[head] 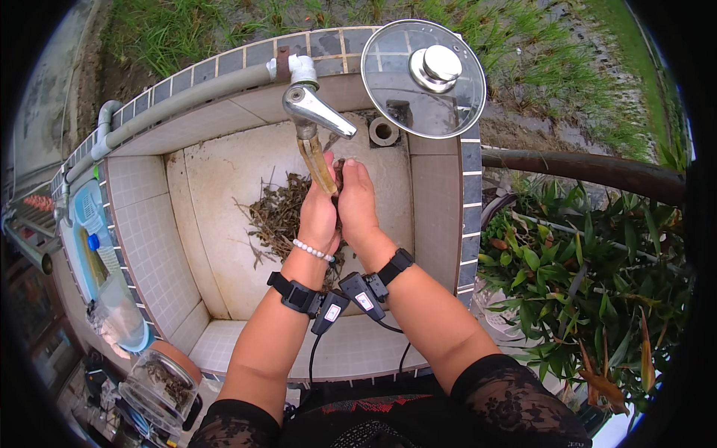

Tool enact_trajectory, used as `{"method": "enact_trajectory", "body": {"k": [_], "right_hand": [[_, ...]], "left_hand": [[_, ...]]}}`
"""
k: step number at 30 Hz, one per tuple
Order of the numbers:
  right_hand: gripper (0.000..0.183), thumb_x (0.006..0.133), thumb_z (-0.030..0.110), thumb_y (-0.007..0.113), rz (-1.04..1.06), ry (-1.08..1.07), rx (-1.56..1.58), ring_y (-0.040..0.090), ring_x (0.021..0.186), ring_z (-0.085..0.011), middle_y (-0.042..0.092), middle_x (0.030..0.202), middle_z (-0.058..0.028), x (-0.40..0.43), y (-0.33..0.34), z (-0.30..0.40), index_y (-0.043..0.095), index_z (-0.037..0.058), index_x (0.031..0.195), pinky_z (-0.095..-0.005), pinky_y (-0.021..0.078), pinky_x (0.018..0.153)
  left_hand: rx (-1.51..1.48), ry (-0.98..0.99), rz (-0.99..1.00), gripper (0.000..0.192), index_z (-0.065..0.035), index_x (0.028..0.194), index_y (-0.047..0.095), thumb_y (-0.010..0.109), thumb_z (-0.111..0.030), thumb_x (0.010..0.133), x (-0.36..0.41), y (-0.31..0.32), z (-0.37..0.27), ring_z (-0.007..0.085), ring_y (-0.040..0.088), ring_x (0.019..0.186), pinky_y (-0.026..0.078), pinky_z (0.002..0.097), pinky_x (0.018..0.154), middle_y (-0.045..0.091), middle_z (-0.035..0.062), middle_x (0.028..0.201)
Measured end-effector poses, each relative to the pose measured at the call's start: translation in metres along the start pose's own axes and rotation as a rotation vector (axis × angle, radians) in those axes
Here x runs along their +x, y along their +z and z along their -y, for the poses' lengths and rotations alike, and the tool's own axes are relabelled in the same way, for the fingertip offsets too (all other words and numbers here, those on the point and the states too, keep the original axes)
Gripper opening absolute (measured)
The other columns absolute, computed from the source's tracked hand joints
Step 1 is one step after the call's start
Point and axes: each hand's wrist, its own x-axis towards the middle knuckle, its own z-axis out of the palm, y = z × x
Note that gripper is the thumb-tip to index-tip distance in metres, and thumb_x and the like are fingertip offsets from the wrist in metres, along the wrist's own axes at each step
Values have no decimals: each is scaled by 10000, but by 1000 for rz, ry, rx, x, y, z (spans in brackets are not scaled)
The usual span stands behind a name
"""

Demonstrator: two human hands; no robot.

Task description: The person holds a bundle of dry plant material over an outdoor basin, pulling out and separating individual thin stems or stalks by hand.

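Note:
My left hand (318, 215) and my right hand (357, 203) are nearly palm to palm, with dark, dried plant matter (339, 168) held between them. They are below a tap (319, 106) with a chrome lever, and its yellowed hose (316, 162) hangs over my left fingers. Whether water is running cannot be made out. A loose heap of brown dried stems and leaves (274, 213) lies on the floor of the tiled sink (218, 246), partly hidden by my left hand and forearm.
A glass lid with a steel knob (424, 78) rests on the sink's far right corner, near a drain pipe (383, 132). A grey pipe (185, 101) follows the back wall. At left are a blue basin (84, 224) and a clear container with plant bits (162, 383). Leafy plants (588, 280) grow at right.

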Motion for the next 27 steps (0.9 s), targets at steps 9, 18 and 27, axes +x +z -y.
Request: {"method": "enact_trajectory", "body": {"k": [9,18,27], "right_hand": [[370,954,302,374,62,-211,-658,539,708,-270,592,766,-139,2,-9,-2,586,12,865,-328,429,689],[280,879,239,434,-98,-496,-757,547,877,-306,577,971,-158,8,-13,-12,569,42,1026,-395,420,776],[251,902,256,464,271,274,31,476,606,-36,583,807,-5,-6,-14,29,589,63,1002,-213,361,419]], "left_hand": [[-97,-301,-12,340,-50,1179,490,440,-288,941,-7,-4,1,146,541,982,437,287,857,558,63,1085],[-29,-138,10,176,-71,927,522,433,-221,948,0,-6,4,105,536,777,459,255,695,551,20,845],[134,-292,54,111,-80,901,536,473,-170,918,-1,-4,-24,77,480,672,403,225,597,502,-15,794]]}}
